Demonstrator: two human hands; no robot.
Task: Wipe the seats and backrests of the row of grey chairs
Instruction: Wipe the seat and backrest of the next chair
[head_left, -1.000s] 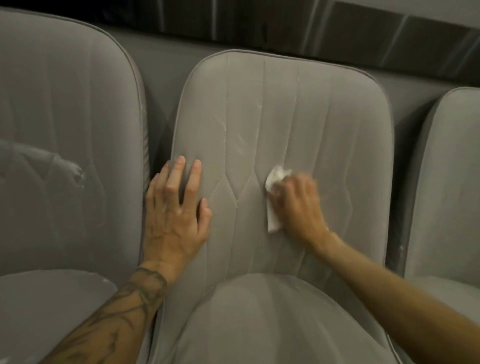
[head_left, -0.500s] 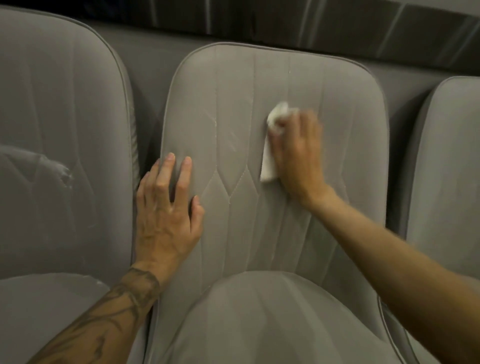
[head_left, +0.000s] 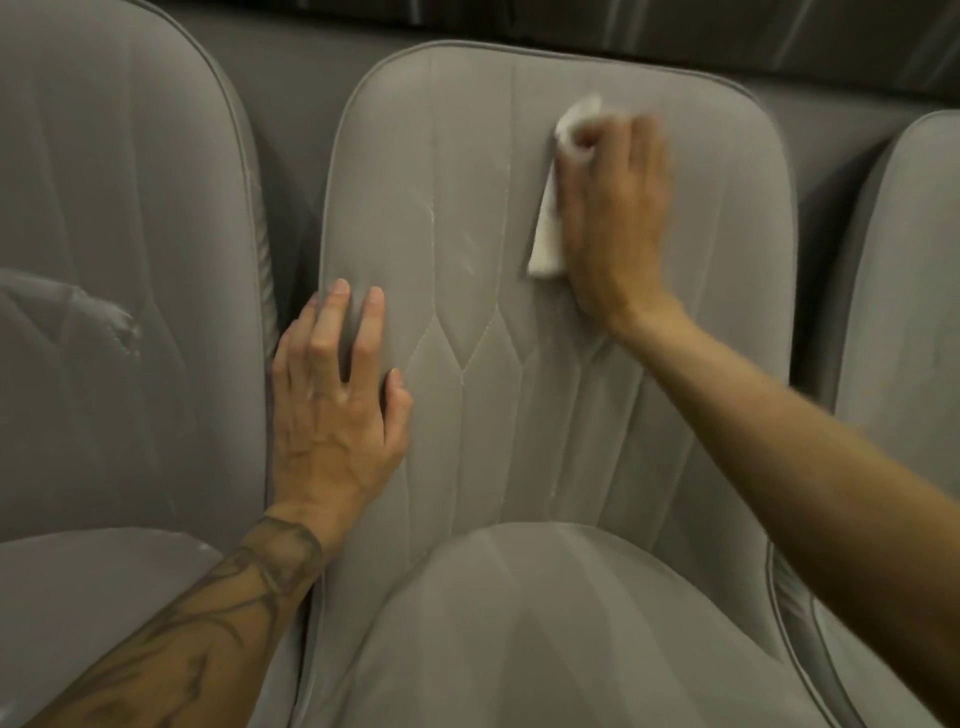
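Middle chair (head_left: 467, 467): grey and stitched, fills the centre of the frame from top to bottom.
Backrest (head_left: 467, 208): upright in the upper centre, with both hands on it.
Seat (head_left: 545, 623): lower centre, bare.
Left chair (head_left: 114, 234): takes up the left edge, just beside the middle chair, with a narrow dark gap between them.
Right chair (head_left: 904, 312): only a strip shows at the right edge.
Wall (head_left: 291, 57): grey band along the top, behind the chairs.
Left hand (head_left: 332, 415): flat on the backrest's left edge, centre-left of the frame. Its fingers (head_left: 332, 322) are straight, spread and pointing up, and hold nothing.
Right hand (head_left: 613, 223): upper right of centre, blurred, pressing the cloth to the backrest. Its fingers (head_left: 636, 150) curl over the cloth's top end.
Cloth (head_left: 548, 234): white, near the backrest's top. It sticks out from under the right hand along that hand's left side.
Scuff (head_left: 122, 322): pale mark on the left chair, at mid-left.
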